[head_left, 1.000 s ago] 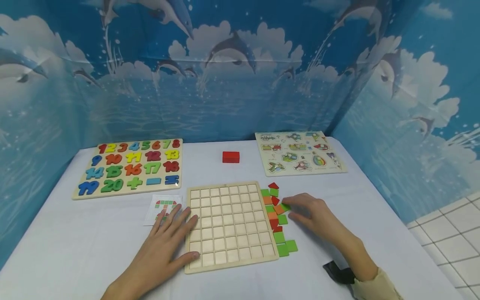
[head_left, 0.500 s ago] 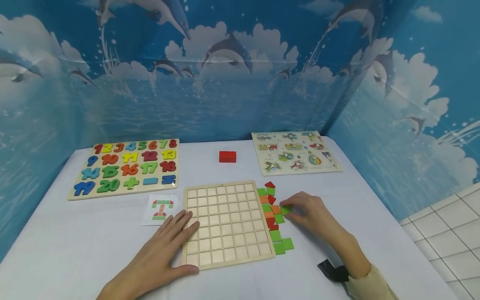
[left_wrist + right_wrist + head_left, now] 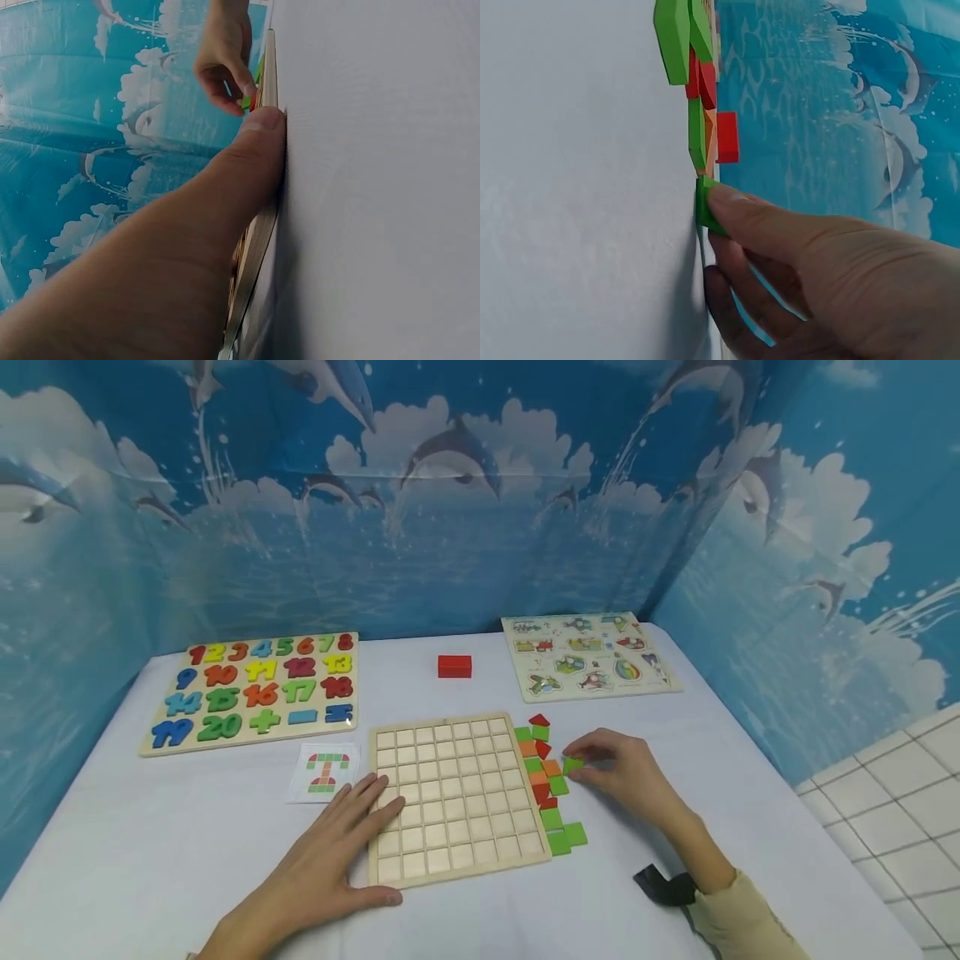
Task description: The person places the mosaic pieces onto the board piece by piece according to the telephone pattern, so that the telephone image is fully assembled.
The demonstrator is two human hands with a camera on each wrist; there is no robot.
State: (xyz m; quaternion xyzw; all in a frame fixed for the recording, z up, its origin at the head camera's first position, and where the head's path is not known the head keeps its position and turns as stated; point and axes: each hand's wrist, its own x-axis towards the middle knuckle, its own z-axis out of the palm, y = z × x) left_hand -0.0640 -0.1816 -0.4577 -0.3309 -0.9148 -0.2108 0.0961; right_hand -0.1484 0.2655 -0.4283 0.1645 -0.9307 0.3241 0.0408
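Observation:
A wooden grid board (image 3: 459,789) lies flat on the white cloth. Along its left side rests my left hand (image 3: 322,860), fingers spread over the rim and the thumb at the near left corner. The left wrist view has that thumb (image 3: 259,142) against the board's edge. Right of the board, my right hand (image 3: 618,772) pinches a green square tile (image 3: 573,765) between thumb and fingers. In the right wrist view this green tile (image 3: 703,201) stands slightly tilted at the cloth. Green, orange and red tiles (image 3: 558,785) lie loosely along the board's right edge.
A card with a tile pattern (image 3: 324,774) lies left of the board. Farther back are a number puzzle (image 3: 255,693), a red block (image 3: 454,667) and a vehicle puzzle (image 3: 588,656). Patterned blue cloth (image 3: 450,568) rises behind the table.
The right hand has drawn the green tile slightly right, away from the orange one. My left hand has shifted a little toward me, its thumb sliding off the board's face. The view has shifted slightly.

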